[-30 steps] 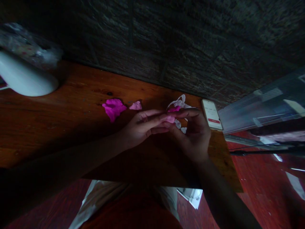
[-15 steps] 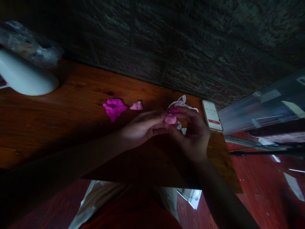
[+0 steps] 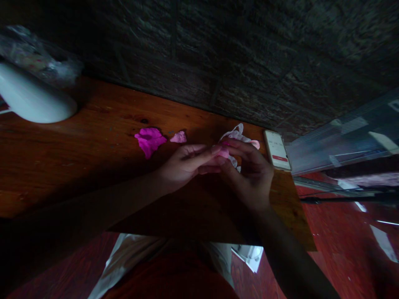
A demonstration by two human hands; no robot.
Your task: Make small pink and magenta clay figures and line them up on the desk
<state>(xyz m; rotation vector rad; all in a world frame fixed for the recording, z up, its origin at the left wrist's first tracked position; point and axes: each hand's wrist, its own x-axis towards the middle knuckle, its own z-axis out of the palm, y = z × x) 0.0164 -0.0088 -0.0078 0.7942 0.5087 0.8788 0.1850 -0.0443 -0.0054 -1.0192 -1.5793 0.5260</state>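
Observation:
Both of my hands meet over the wooden table and pinch a small, soft pink piece of what looks like modelling clay (image 3: pixel 223 152). My left hand (image 3: pixel 191 162) holds it from the left between thumb and fingers. From the other side, the thumb and fingertips of my right hand (image 3: pixel 251 172) press on it. A bit of brighter magenta shows at the right fingertips. Left of the hands lie a flat, ragged magenta piece (image 3: pixel 150 140) and a smaller light pink piece (image 3: pixel 178 137). Behind my right hand is a crumpled whitish wrapper (image 3: pixel 237 132), partly hidden, with a pale pink lump (image 3: pixel 255 144) beside it.
A phone (image 3: pixel 277 150) with a lit screen lies near the right end of the wooden table (image 3: pixel 102 120). At the left are a white pitcher-like vessel (image 3: pixel 37 97) and a clear plastic bag (image 3: pixel 40 58). A dark stone wall (image 3: pixel 193 54) runs along the back.
My fingers have closed further around the pink piece, so less of it and of the magenta bit shows. My right hand has shifted slightly, uncovering more of the pale pink lump.

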